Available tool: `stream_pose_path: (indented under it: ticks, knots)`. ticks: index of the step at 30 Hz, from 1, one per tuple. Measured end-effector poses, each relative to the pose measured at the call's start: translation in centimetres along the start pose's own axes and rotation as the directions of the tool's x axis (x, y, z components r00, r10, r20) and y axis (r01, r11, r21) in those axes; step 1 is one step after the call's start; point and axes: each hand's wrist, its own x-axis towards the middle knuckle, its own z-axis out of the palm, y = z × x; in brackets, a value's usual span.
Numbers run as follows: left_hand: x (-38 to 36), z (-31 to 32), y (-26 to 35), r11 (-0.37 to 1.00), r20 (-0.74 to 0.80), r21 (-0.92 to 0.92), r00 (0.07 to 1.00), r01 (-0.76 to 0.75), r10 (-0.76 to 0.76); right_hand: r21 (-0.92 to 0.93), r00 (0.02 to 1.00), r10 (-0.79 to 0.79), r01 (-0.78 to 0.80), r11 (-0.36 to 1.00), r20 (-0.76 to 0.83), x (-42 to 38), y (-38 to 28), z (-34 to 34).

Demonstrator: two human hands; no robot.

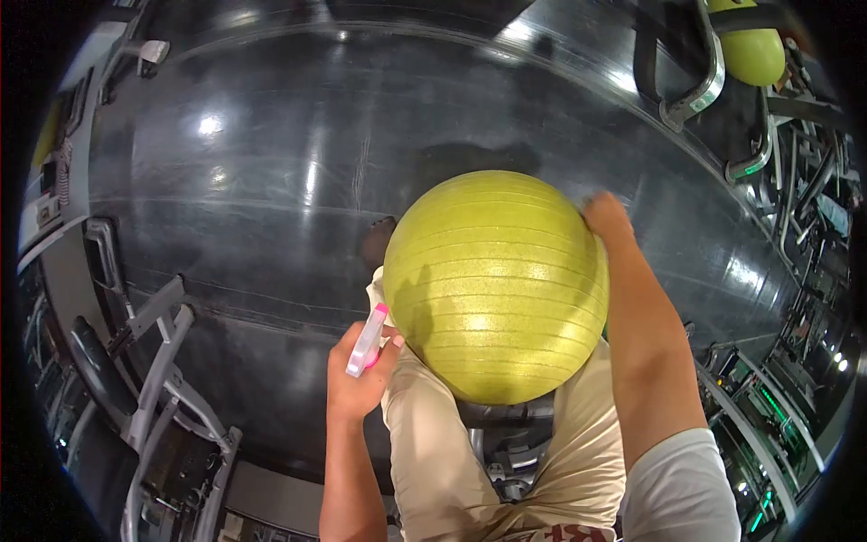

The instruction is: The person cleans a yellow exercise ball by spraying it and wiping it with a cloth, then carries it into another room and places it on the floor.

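Note:
A large yellow-green exercise ball [497,285] with ridged bands sits between my knees. My left hand [359,375] is closed round a spray bottle, left of the ball. The bottle's white-and-pink trigger head [368,341] shows above my fingers, its pink nozzle end angled toward the ball; the bottle's body is hidden below the hand. My right hand [609,219] lies against the ball's upper right side. Its fingers are curled in and slightly blurred, and whatever they hold, if anything, is hidden.
Dark, shiny flooring [253,181] spreads ahead. A grey-framed exercise machine [167,397] stands at left. Metal-framed equipment [700,81] is at upper right, with another yellow-green ball [752,56] beside it. More equipment with green lights [772,406] is at right. I sit on a dark seat [506,414].

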Motion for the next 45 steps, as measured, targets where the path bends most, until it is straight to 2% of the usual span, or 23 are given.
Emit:
stream_pose_path:
  ticks: [2, 4, 6, 8, 10, 12, 13, 14, 17, 18, 22, 23, 25, 27, 29, 31, 33, 35, 37, 39, 40, 43, 45]
  knots:
    - [0.2, 0.0, -0.1, 0.999, -0.005, -0.051, 1.000, 0.004, -0.004, 0.040, 0.988, 0.012, -0.018, 0.999, 0.151, -1.5, 5.2, 1.0]
    - [0.2, 0.2, 0.2, 0.994, 0.010, -0.105, 0.999, 0.037, -0.037, 0.419, 0.941, 0.292, -0.338, 0.843, 0.173, -1.8, 7.2, 3.7]
    - [0.1, 0.4, 0.0, 0.997, 0.025, -0.061, 0.999, 0.046, -0.045, 0.546, 0.916, 0.372, -0.392, 0.740, 0.154, -1.7, 7.7, 4.3]
    - [0.1, 0.5, -0.2, 1.000, 0.028, -0.013, 0.999, 0.023, -0.022, 0.454, 0.966, 0.257, -0.245, 0.857, 0.036, -4.1, 0.5, -0.6]
    - [0.0, 0.9, -0.2, 0.999, 0.024, 0.027, 0.999, -0.023, 0.022, 0.235, 0.997, 0.062, -0.070, 0.970, 0.039, -2.4, -4.1, -2.8]
    - [0.4, 1.3, -0.6, 1.000, 0.030, -0.028, 1.000, -0.004, 0.005, 0.211, 0.989, -0.063, 0.090, 0.973, -0.133, -2.2, -10.1, -2.5]
    - [0.6, 1.5, -0.5, 0.998, 0.031, -0.056, 1.000, 0.002, 0.000, 0.272, 0.991, -0.029, 0.065, 0.960, -0.133, -5.0, -14.2, -4.0]
    - [0.7, 1.7, 0.0, 0.999, 0.026, -0.049, 1.000, 0.007, -0.006, 0.222, 0.992, -0.099, 0.114, 0.968, -0.079, -7.7, -17.8, -5.6]
    - [0.8, 1.9, 1.9, 1.000, 0.001, -0.023, 1.000, 0.010, -0.010, 0.134, 0.911, -0.407, 0.396, 0.908, 0.063, -9.2, -25.4, -2.4]
    - [0.7, 2.0, 2.6, 1.000, -0.008, -0.018, 1.000, -0.001, 0.001, 0.043, 0.860, -0.504, 0.502, 0.864, 0.083, -10.9, -27.2, -1.5]
    - [0.3, 2.7, 2.5, 0.995, -0.063, -0.063, 0.995, -0.079, 0.075, -0.167, 0.678, -0.732, 0.731, 0.662, 0.065, -14.3, -26.8, 0.3]
    - [0.0, 2.6, 2.6, 0.997, -0.042, -0.028, 0.997, -0.070, 0.069, -0.055, 0.707, -0.706, 0.707, 0.705, 0.042, -13.4, -25.0, 0.1]
    - [-0.7, 2.8, 3.0, 0.997, -0.030, 0.032, 0.997, -0.075, 0.076, 0.128, 0.772, -0.614, 0.634, 0.763, -0.167, -11.7, -20.5, -0.9]
    - [-1.2, 3.2, 3.6, 0.993, -0.017, 0.075, 0.996, -0.087, 0.088, 0.214, 0.880, -0.443, 0.472, 0.855, -0.171, -10.9, -15.6, -4.1]
    - [-1.7, 4.0, 4.4, 0.990, -0.001, 0.098, 0.995, -0.102, 0.102, 0.268, 0.957, -0.281, 0.289, 0.919, -0.067, -9.7, -9.8, -6.2]
    - [-2.2, 5.1, 6.1, 0.992, 0.012, 0.095, 0.997, -0.079, 0.078, 0.367, 0.981, -0.111, 0.164, 0.916, -0.160, -7.8, -3.0, -2.9]
    - [-2.5, 6.6, 7.8, 0.989, 0.035, 0.110, 0.995, -0.099, 0.096, 0.522, 1.000, 0.019, -0.006, 0.853, -0.020, -8.6, 2.4, -1.6]
    - [-2.6, 8.4, 9.3, 0.979, 0.064, 0.142, 0.988, -0.148, 0.140, 0.516, 0.986, 0.166, -0.129, 0.847, -0.025, -10.1, 7.7, 2.6]
    - [-3.2, 10.7, 11.5, 0.960, 0.138, 0.184, 0.972, -0.212, 0.189, 0.507, 0.972, 0.225, -0.224, 0.832, 0.061, -10.2, 13.9, 10.7]
    - [-3.7, 13.0, 13.4, 0.944, 0.197, 0.232, 0.962, -0.235, 0.191, 0.814, 0.927, 0.329, -0.328, 0.479, 0.180, -12.5, 16.6, 14.3]
    - [-4.0, 14.0, 14.0, 0.936, 0.224, 0.273, 0.961, -0.224, 0.165, 0.897, 0.898, 0.355, -0.361, 0.256, 0.260, -13.4, 17.2, 15.0]
    - [-4.7, 17.6, 16.0, 0.888, 0.327, 0.389, 0.938, -0.247, 0.118, 0.979, 0.936, 0.290, -0.170, -0.117, 0.197, -15.5, 17.4, 14.3]
    - [-5.2, 20.2, 16.8, 0.814, 0.385, 0.483, 0.913, -0.322, 0.133, 0.958, 0.920, 0.306, -0.181, -0.222, 0.245, -15.8, 17.1, 12.2]
